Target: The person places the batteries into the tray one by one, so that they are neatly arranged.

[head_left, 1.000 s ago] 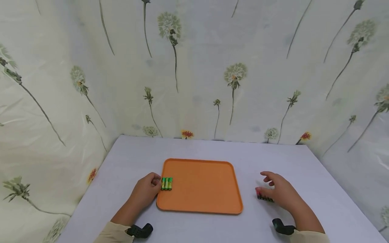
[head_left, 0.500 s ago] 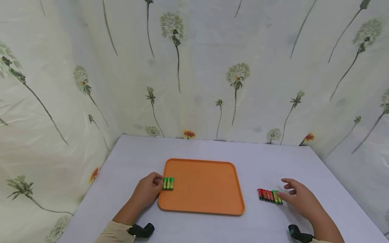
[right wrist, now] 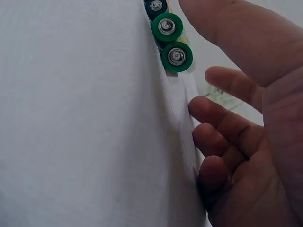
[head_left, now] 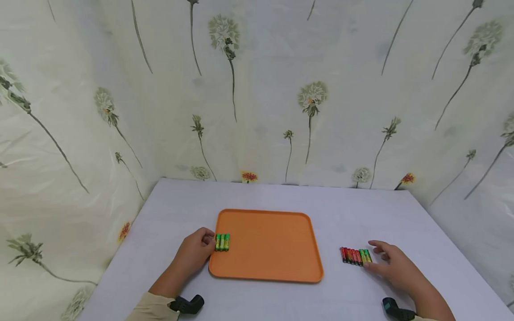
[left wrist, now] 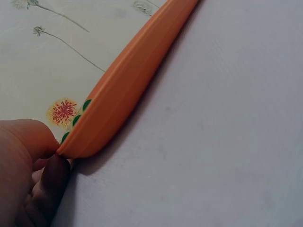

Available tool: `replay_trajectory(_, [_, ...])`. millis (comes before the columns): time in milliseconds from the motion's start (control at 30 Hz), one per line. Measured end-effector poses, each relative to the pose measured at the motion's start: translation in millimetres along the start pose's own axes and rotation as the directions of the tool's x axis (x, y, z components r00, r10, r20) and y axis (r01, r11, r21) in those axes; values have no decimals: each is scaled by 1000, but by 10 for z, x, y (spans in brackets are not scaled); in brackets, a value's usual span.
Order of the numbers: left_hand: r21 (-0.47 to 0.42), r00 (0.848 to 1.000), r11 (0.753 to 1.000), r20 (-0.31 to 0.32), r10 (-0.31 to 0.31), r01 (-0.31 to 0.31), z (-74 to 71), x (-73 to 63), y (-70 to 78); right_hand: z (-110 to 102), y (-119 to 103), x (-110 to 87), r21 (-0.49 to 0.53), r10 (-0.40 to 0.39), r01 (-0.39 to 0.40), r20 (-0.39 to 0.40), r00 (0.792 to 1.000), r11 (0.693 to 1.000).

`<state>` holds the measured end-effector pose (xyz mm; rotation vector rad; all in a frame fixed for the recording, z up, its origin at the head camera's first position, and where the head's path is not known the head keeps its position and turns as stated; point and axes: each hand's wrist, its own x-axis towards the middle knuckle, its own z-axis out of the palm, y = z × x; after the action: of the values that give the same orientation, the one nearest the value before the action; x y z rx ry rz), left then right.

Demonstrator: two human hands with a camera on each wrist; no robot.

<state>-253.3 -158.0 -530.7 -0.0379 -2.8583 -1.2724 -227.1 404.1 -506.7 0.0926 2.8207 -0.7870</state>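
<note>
- Left hand (head_left: 194, 253) at the left rim of the orange tray (head_left: 277, 263), fingers curled against that rim, thumb over the top edge; in the left wrist view thumb and a finger (left wrist: 26, 142) pinching the tray's rim (left wrist: 128, 85).
- Three green batteries (head_left: 221, 242) lying side by side inside the tray, tight against its left rim, just beside the left hand's fingertips; only their green ends (left wrist: 75, 118) peeking over the rim in the left wrist view.
- Tray sitting flat near the middle of the worktop (head_left: 261, 196), closer to the near edge than to the far one.
- Right hand (head_left: 395, 266) resting on the worktop toward the near right corner, fingers loosely spread and relaxed, holding nothing; fingertips just beside the right end of the row of batteries (head_left: 355, 256).
- Row of batteries lying on the bare worktop right of the tray, well apart from its right rim; red ones on the left of the row, green ones on the right, all touching side by side.
- In the right wrist view, green battery ends (right wrist: 171, 40) with metal caps seen head-on, right hand's fingers (right wrist: 222, 127) open and close by; touching or not, cannot tell.
- Flowered cloth backdrop (head_left: 257, 89) hanging behind the far edge and along both sides.
</note>
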Motion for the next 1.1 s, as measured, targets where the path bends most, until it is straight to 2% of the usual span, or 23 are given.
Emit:
replay_trajectory(367, [-1,1000,1000,-6,-1,1,3,-12,6,56,12,-32,-67,-64,62,-19,998,996])
replay_trajectory(1100, [-3,1000,1000,-6,11,-11,9,-6,-3,108,53,-50,-64,-68,65,-54,996,996])
